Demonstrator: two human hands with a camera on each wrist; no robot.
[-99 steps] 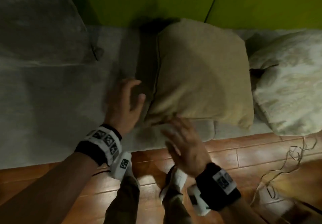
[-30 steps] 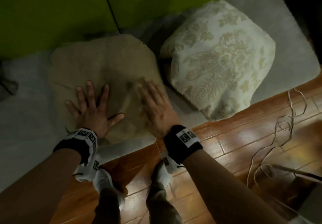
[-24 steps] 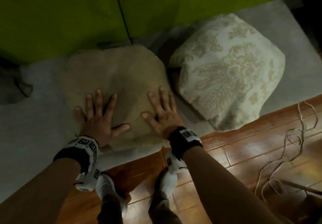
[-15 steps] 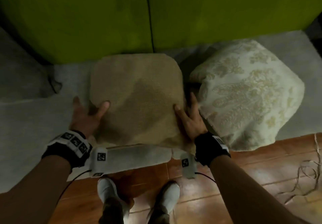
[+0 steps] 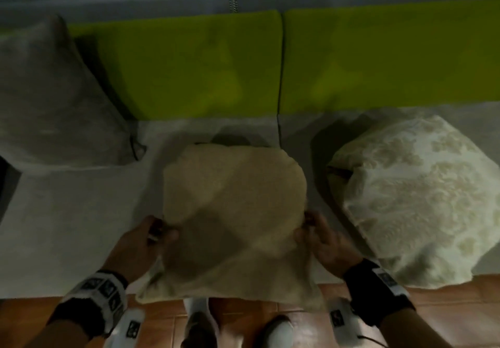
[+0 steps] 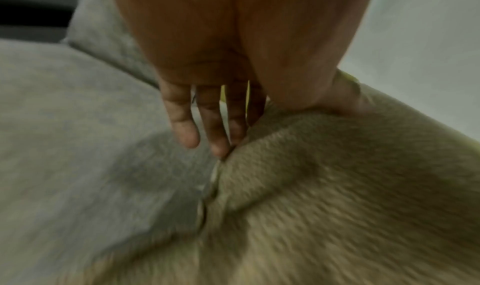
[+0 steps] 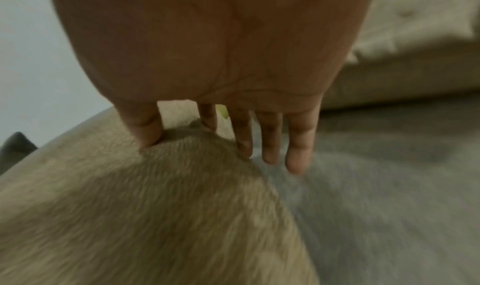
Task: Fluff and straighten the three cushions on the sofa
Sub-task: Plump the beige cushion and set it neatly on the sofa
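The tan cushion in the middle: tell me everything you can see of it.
The tan cushion is roughly square, plain and fuzzy-textured, soft and creased, with a seam along its left edge. It is tilted, its near edge hanging past the front of the grey sofa seat. The left hand grips its left side and the right hand its right side, thumbs on top. It lies between a grey cushion and a patterned cream cushion, apart from both.

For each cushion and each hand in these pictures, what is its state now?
plain tan fuzzy cushion: gripped at both side edges, front overhanging the seat
grey cushion: propped against the backrest, untouched
cream floral-patterned cushion: lying tilted on the seat, untouched
left hand: grips the tan cushion
right hand: grips the tan cushion
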